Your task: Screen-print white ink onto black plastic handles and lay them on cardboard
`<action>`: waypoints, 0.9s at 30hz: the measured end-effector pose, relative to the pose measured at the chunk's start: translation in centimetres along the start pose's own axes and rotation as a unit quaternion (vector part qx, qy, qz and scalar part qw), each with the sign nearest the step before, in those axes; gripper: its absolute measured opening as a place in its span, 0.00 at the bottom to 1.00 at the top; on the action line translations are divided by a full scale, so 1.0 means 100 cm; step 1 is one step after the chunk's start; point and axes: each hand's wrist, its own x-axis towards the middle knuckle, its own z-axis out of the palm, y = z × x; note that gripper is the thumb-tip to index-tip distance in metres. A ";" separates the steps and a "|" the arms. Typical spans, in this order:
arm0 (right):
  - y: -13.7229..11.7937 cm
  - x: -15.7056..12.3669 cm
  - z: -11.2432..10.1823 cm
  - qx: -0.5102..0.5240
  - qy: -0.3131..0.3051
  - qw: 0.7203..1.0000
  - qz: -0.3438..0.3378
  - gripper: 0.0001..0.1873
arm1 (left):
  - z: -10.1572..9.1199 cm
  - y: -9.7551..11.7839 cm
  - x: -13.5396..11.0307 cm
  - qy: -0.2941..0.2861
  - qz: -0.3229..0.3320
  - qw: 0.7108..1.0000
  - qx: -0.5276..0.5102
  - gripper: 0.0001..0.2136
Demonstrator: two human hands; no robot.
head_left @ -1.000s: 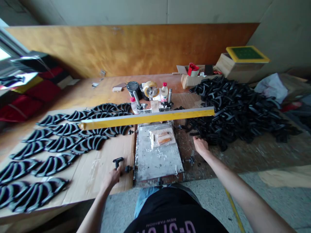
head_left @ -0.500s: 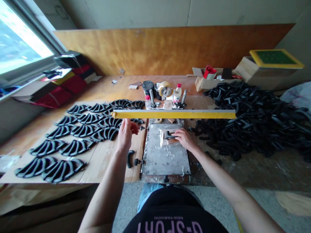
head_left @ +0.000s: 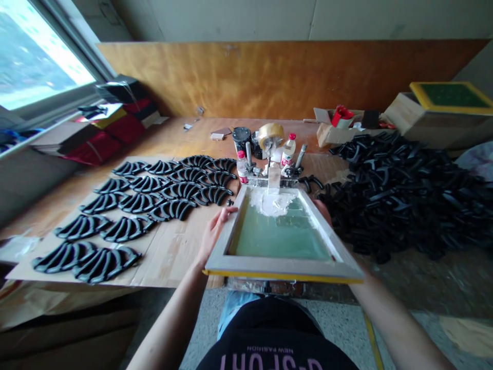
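Note:
A screen printing frame (head_left: 269,263), with grey bars, yellow tape on its front edge and a green mesh, lies lowered over the metal base, its front end tilted up. White ink (head_left: 271,203) is spread at the far end of the mesh, around a squeegee (head_left: 274,179). My left hand (head_left: 214,230) is closed at the left bar, fingers curled against it. At the right bar, my right hand (head_left: 322,209) shows only in part; the frame hides most of its fingers. The base plate and anything on it are covered by the frame.
Curved black plastic handles (head_left: 133,203) lie in fanned rows on cardboard at left. A large heap of similar handles (head_left: 408,195) fills the right. Behind the frame stand a clamp post (head_left: 301,155), bottles (head_left: 288,149), a black tub (head_left: 241,137) and a tape roll (head_left: 270,136).
The frame has swung down from its raised, edge-on position, so its inked mesh now shows. My right hand has left the black handle on the base and moved to the frame's right side.

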 end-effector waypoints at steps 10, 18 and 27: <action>-0.072 0.087 0.038 -0.085 -0.103 0.979 -0.156 0.15 | 0.014 -0.106 -0.010 -0.003 -0.114 0.993 0.029 0.33; -0.072 0.024 0.020 -0.056 -0.254 0.905 -0.337 0.11 | 0.012 -0.114 -0.007 -0.019 -0.114 0.992 0.043 0.31; -0.069 0.015 0.027 -0.009 -0.181 0.936 -0.301 0.13 | 0.012 -0.104 -0.010 -0.010 -0.123 0.992 0.027 0.31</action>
